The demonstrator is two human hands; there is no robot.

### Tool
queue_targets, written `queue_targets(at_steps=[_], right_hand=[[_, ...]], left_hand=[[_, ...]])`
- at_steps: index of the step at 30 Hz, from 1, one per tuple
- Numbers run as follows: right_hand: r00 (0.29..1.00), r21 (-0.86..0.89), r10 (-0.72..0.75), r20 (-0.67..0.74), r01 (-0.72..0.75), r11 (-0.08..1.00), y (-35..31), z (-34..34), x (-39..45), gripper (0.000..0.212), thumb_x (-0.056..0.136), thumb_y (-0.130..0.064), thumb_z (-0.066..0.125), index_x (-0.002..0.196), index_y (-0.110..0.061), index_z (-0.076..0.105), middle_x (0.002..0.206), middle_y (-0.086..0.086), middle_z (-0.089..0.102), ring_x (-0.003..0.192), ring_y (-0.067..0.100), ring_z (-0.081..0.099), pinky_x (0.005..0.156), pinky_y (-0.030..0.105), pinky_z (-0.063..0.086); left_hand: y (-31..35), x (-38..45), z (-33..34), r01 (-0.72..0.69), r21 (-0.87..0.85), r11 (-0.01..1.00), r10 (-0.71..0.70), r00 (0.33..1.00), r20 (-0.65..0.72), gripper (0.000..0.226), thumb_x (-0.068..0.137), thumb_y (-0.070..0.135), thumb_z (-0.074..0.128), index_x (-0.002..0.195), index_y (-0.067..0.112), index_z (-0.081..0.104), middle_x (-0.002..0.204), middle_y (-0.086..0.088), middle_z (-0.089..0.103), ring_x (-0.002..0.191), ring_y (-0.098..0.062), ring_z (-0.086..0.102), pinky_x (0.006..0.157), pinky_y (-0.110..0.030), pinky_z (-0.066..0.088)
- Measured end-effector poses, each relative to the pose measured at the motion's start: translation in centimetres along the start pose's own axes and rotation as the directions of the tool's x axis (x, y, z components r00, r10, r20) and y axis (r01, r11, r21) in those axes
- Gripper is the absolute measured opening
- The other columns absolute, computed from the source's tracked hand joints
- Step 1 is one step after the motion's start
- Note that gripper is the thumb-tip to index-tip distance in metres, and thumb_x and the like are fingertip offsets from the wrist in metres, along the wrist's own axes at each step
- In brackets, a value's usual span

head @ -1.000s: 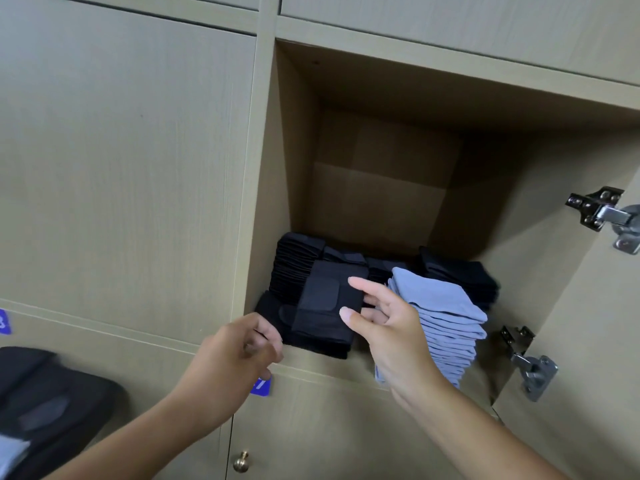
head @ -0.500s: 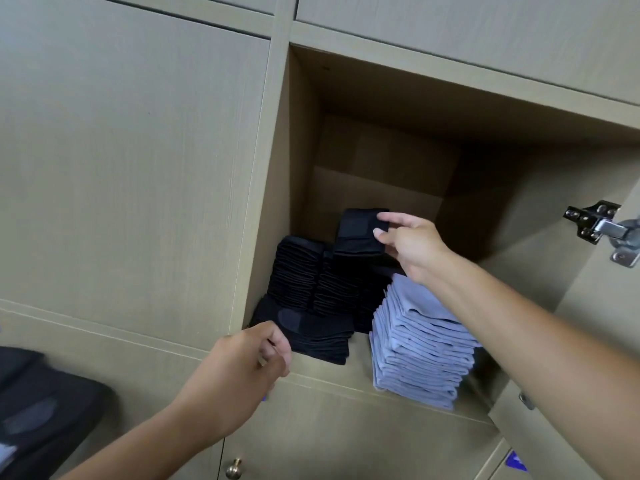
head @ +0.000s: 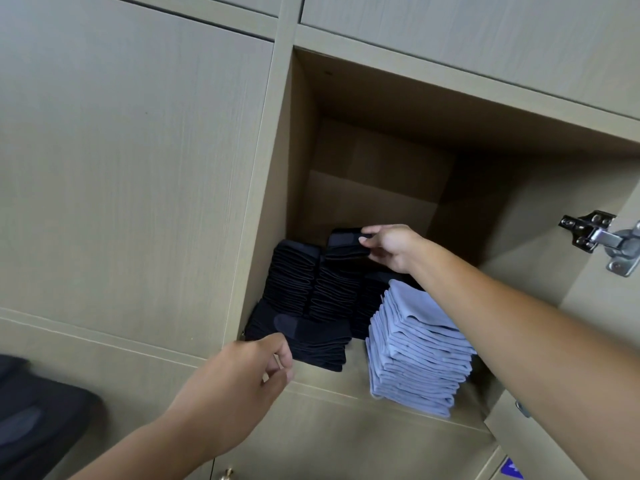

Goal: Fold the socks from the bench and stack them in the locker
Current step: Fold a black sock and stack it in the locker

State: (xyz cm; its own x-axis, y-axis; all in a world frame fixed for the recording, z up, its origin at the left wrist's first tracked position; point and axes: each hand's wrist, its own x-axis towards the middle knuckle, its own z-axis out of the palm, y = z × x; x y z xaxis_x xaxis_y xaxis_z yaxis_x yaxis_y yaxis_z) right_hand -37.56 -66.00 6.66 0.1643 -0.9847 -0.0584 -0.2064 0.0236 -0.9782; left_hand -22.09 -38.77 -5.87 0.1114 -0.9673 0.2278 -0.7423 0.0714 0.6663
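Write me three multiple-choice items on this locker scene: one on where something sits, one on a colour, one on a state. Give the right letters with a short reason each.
1. Where does the tall stack of light blue folded socks stand in the open wooden locker?
A. front right
B. back left
C. on the upper shelf

2. What colour is the folded sock held by the right hand?
A. white
B. black
C. red

3. What is the left hand doing?
A. gripping a blue sock
B. pulling the brass knob
C. holding nothing, fingers loosely curled

Answers:
1 A, the blue stack stands at the locker's front edge, right of the black sock stacks.
2 B, the pinched sock is black, over the back middle stack.
3 C, nothing shows in its fingers.
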Motion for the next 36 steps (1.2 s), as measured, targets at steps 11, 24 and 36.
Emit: queue_targets(at_steps=[11,24,36], right_hand=[[0.999,-0.293,0.041,0.005,-0.037,0.955,1.5,0.8,0.8,0.034,0.089,0.004,0.072,0.121,-0.004,0.068,0.118,0.012,0.067,0.1,0.017,0.065,0.07,0.022,0.057],[0.987,-0.764,-0.119,0.105,0.156,0.626,1.4,1.8,0.1,0.037,0.095,-0.013,0.071,0.131,-0.007,0.066,0.134,0.006,0.063,0.13,0.021,0.055,0.098,0.02,0.043],[0.829,-0.686,-0.498,0.254,0.518,0.512,3.7,2.9,-6.9,0.014,0.094,-0.021,0.07,0.106,-0.017,0.074,0.103,-0.005,0.072,0.097,0.012,0.064,0.087,0.022,0.047]], left_hand=[[-0.2,-0.1,-0.3,-0.001,-0.039,0.999,0.001,1.0,0.006,0.012,0.094,0.024,0.057,0.087,0.033,0.057,0.084,0.023,0.07,0.067,-0.015,0.062,0.073,-0.04,0.056],[-0.8,-0.2,-0.6,0.038,-0.064,0.997,-0.036,0.999,0.028,0.019,0.094,0.024,0.056,0.088,0.042,0.057,0.084,0.021,0.071,0.066,-0.009,0.064,0.071,-0.037,0.055],[-1.3,-0.6,-1.9,0.082,-0.049,0.995,-0.082,0.997,0.01,0.019,0.093,0.019,0.059,0.087,0.037,0.06,0.079,0.017,0.07,0.058,-0.008,0.058,0.066,-0.034,0.052]])
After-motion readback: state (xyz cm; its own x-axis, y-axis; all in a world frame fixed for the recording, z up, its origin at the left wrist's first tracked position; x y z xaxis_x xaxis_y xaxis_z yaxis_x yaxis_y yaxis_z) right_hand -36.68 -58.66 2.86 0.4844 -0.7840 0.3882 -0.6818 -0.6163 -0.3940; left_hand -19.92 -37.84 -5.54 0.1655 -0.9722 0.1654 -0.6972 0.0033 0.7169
